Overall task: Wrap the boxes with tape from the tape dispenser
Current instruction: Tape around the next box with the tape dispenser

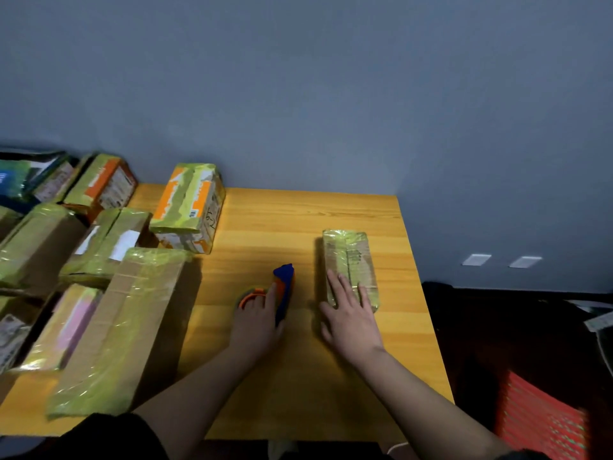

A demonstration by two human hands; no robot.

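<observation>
Nearest to you is your own dark sleeve at the bottom edge, and from it your two bare forearms reach forward over the wooden table. The table stands against a grey-blue wall.

On the left part of the table lies a crowd of boxes wrapped in yellow-green tape. The biggest is a long cardboard box close to you, taped along its edges. Behind it stands an orange printed box near the wall, with more wrapped boxes to its left, touching one another.

On the right side, well apart from that group, lies one small wrapped box. Your right hand rests on its near end with the fingers straight and spread, pressing flat, holding nothing.

Between the long box and the small box is the tape dispenser, blue and orange, lying on the table. Your left hand grips it, the fingers curled around its handle, and an orange ring part shows just left of the fingers.

On the floor at the right there is a red crate.
</observation>
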